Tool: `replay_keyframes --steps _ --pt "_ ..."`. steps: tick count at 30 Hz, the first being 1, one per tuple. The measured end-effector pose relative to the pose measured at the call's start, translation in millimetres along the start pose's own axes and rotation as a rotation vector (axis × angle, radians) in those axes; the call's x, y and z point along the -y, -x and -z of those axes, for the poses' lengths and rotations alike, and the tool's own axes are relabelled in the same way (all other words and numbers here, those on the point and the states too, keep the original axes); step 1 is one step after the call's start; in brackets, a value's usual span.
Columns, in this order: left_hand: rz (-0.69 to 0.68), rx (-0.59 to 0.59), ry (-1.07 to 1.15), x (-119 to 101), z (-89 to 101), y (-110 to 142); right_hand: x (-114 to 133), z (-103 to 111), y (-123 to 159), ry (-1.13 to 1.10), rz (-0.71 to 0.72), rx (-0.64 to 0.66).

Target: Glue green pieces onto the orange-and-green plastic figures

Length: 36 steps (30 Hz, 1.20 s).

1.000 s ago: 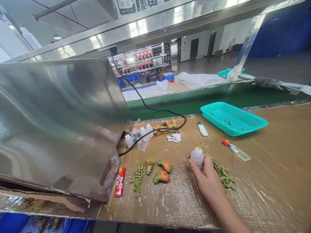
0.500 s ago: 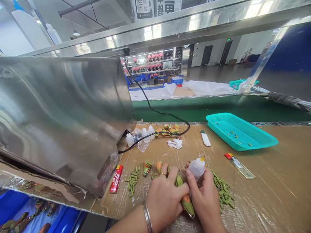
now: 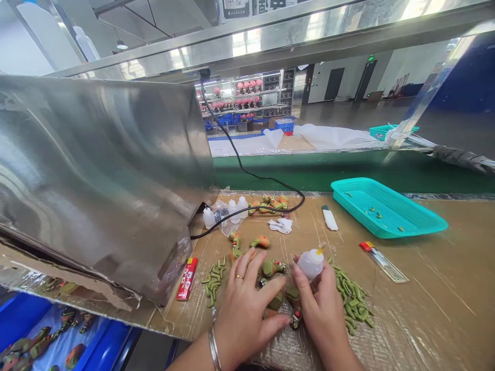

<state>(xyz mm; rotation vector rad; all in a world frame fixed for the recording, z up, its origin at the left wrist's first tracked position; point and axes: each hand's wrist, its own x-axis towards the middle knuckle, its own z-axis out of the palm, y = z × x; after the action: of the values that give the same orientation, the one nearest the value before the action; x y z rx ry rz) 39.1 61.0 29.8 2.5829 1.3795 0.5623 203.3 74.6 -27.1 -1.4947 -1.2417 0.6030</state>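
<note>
My right hand (image 3: 319, 304) is wrapped round a small white squeeze bottle (image 3: 310, 263) with a yellow tip, held upright near the table's front. My left hand (image 3: 247, 304) lies flat with fingers spread over several green and orange toy figures (image 3: 273, 267), touching them. More of these figures (image 3: 260, 241) lie just beyond my fingers. A pile of small green curved parts (image 3: 352, 299) sits right of my right hand, and another pile of green parts (image 3: 214, 276) lies left of my left hand.
A large shiny metal hood (image 3: 104, 175) fills the left. A teal basket (image 3: 386, 212) stands at the back right, a red-capped tool (image 3: 382, 261) before it. Spare bottles (image 3: 232, 211), a black cable (image 3: 247, 172), a red packet (image 3: 186, 278) and a blue bin (image 3: 58, 345) lie around.
My left hand came into view, first gripping a toy figure beside the bottle, and now lies spread over several figures. More figures lie scattered on the table. The bottle stays in my right hand.
</note>
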Motion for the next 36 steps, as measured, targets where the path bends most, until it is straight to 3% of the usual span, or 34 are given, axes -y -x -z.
replay_keyframes --steps 3,6,11,14,16,18,22,26,31,36 --pt "0.078 -0.025 0.060 12 1.4 17 -2 -1 0 0.000 0.020 -0.012" --pt "0.209 -0.086 0.187 22 2.4 16 -3 -2 -1 0.006 0.065 0.012" --pt "0.326 -0.213 0.254 34 -10.4 -31 -1 -7 0 0.002 0.174 0.142" --pt "0.308 -0.237 0.311 36 -18.4 -55 0 -9 0 -0.014 0.206 0.196" --pt "0.266 -0.241 0.356 33 -17.0 -57 -1 -9 0 -0.030 0.216 0.215" --pt "0.228 -0.247 0.393 27 -10.0 -45 -1 -9 -1 -0.050 0.222 0.231" --pt "0.199 -0.228 0.429 10 4.1 1 3 -8 -1 -0.085 0.234 0.259" --pt "0.186 -0.139 0.501 -6 -5.4 36 10 -6 2 -0.131 0.296 0.323" --pt "0.249 -0.148 0.640 -13 -23.0 39 14 3 12 -0.240 0.249 0.214" --pt "0.331 -0.216 0.871 -1 -14.0 46 30 26 46 -0.325 0.033 0.250"
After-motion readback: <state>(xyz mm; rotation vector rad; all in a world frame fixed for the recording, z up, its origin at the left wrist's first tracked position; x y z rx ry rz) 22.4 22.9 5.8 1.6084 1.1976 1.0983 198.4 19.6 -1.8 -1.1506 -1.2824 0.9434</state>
